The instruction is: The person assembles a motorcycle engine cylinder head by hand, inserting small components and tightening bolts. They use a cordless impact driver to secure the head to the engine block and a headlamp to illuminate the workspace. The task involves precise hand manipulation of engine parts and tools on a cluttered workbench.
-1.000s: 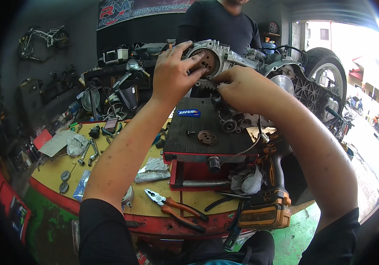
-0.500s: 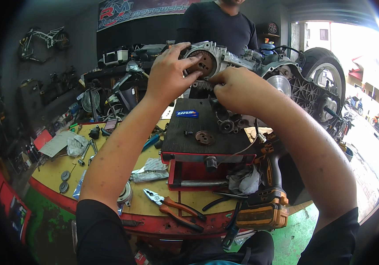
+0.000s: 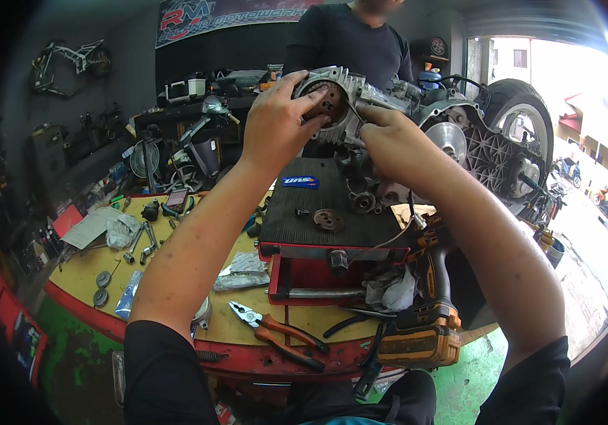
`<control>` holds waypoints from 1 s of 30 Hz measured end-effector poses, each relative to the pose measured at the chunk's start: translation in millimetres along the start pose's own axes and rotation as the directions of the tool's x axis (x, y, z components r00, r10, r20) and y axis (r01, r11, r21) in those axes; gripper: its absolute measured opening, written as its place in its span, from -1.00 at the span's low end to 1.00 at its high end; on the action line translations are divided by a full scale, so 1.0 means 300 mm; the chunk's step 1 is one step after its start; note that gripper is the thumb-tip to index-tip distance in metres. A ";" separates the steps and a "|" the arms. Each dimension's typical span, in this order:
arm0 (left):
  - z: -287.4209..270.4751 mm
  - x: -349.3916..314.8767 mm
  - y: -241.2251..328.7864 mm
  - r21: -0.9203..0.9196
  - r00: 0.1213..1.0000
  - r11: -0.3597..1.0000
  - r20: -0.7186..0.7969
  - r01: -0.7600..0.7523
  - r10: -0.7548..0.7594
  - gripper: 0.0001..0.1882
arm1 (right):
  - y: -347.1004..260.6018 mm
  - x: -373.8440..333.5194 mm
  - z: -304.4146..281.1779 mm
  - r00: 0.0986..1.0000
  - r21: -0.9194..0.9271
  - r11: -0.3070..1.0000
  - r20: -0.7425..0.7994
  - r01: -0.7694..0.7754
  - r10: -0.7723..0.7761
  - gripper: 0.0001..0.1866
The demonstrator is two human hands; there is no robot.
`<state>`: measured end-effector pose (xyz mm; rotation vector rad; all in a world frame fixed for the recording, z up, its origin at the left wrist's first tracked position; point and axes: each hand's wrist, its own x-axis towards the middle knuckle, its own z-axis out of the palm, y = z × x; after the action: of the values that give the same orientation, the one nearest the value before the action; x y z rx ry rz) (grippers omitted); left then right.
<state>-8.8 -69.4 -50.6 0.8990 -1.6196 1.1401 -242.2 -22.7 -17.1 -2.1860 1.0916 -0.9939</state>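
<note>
A brown toothed cam sprocket (image 3: pixel 331 106) with holes sits inside the round opening of a silver engine cylinder head (image 3: pixel 352 131). My left hand (image 3: pixel 280 117) grips it from the left, thumb and fingers on its face and one finger at the upper rim. On the other side, my right hand (image 3: pixel 391 136) is closed around a thin dark rod-like tool (image 3: pixel 353 108), which leans against the opening's right rim. The tool's other end is hidden in my grip. Below, a loose round metal plate with holes (image 3: pixel 328 220) lies on a black ribbed platform (image 3: pixel 282 230) beside a small bolt (image 3: pixel 302 212).
Orange-handled pliers (image 3: pixel 279 336) and a yellow-black power tool (image 3: pixel 421 340) lie near the front edge. A blue packet (image 3: pixel 299 182) rests on the platform. Behind the engine stands another person (image 3: pixel 360 42). A wheel (image 3: pixel 523 113) rises at the right.
My right hand has shifted right from the lower rim of the opening, and the thin tool now shows. My left hand has moved slightly, still on the sprocket.
</note>
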 end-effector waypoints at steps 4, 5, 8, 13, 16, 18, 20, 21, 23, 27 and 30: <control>0.009 -0.007 0.002 -0.007 1.000 1.000 -0.026 -0.014 0.014 -0.49 | 0.014 0.000 0.067 0.999 0.202 0.979 -0.049 0.031 -0.022 -0.45; 0.011 -0.008 0.003 -0.004 1.000 1.000 -0.030 -0.011 0.011 -0.49 | 0.016 0.002 0.076 0.998 0.232 0.972 -0.061 0.033 -0.020 -0.46; 0.012 -0.004 0.009 0.011 0.999 1.000 -0.042 -0.008 0.008 -0.49 | 0.050 0.032 0.094 0.991 0.251 0.960 -0.075 0.123 -0.107 -0.37; 0.031 -0.008 0.009 0.037 0.998 0.999 -0.066 -0.003 0.005 -0.50 | 0.062 0.025 0.063 0.987 0.129 0.982 -0.097 0.139 -0.127 -0.47; 0.028 -0.015 -0.007 0.028 0.997 1.000 -0.081 0.013 -0.011 -0.50 | 0.035 -0.007 0.034 0.995 -0.007 0.996 -0.052 0.084 -0.085 -0.50; 0.035 -0.017 -0.005 0.030 0.995 0.999 -0.096 0.010 -0.008 -0.51 | 0.036 -0.020 0.021 0.993 -0.142 0.985 -0.037 0.102 -0.108 -0.51; 0.046 -0.014 0.002 0.013 0.994 1.000 -0.112 0.015 -0.014 -0.51 | 0.060 -0.017 0.012 0.977 -0.312 0.933 -0.054 0.180 -0.206 -0.52; 0.045 -0.014 0.002 0.001 0.993 1.000 -0.117 0.024 -0.023 -0.51 | 0.051 -0.019 0.005 0.966 -0.391 0.896 -0.064 0.209 -0.252 -0.52; 0.047 -0.010 0.003 -0.028 0.990 0.999 -0.133 0.039 -0.042 -0.52 | 0.015 -0.025 -0.020 0.936 -0.542 0.801 -0.071 0.253 -0.344 -0.53; 0.056 -0.020 -0.003 -0.062 0.984 0.996 -0.165 0.060 -0.070 -0.53 | -0.056 -0.014 -0.074 0.956 -0.668 0.707 0.024 0.232 -0.292 -0.55; 0.058 -0.021 -0.001 -0.057 0.979 0.996 -0.188 0.073 -0.082 -0.54 | -0.088 -0.009 -0.088 0.963 -0.644 0.722 0.094 0.252 -0.253 -0.57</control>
<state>-11.5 -85.6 -59.0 0.7889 -1.4391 1.0924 -251.6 -8.6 16.2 -2.9687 1.3053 -0.7832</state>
